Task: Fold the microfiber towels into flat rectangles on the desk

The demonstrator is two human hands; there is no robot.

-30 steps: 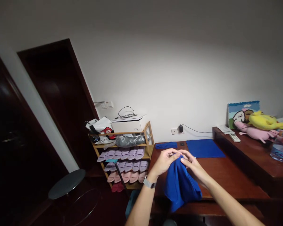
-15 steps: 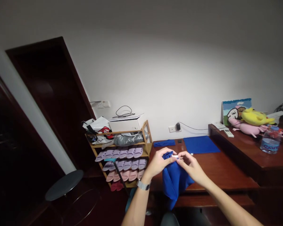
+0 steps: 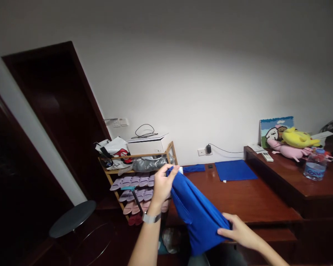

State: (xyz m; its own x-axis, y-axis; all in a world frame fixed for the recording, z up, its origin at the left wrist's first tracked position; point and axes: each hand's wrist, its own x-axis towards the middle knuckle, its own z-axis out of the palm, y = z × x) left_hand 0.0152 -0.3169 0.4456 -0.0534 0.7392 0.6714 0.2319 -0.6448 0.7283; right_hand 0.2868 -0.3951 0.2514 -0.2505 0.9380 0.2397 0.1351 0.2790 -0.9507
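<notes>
A blue cloth (image 3: 199, 214) hangs stretched between my two hands in front of the desk. My left hand (image 3: 165, 181) pinches its upper corner, where a small white tag (image 3: 180, 170) shows beside the fingers. Lower down on the right, my right hand (image 3: 234, 229) grips another edge with thumb and fingers. Behind it, on the reddish-brown desk (image 3: 238, 201), lie a flat blue cloth (image 3: 235, 170) with a small white tag and a narrow folded blue cloth (image 3: 194, 168).
A wooden shoe rack (image 3: 111, 181) with several slippers stands at the left, topped by a white box (image 3: 147, 145). A round stool (image 3: 72, 218) is further left. Plush toys (image 3: 301, 137), a remote (image 3: 267, 157) and a water bottle (image 3: 315, 165) sit on the raised right part.
My hands were together at the white tag; now they are apart. My left hand moved left and up, my right hand down and right, spreading the hanging cloth.
</notes>
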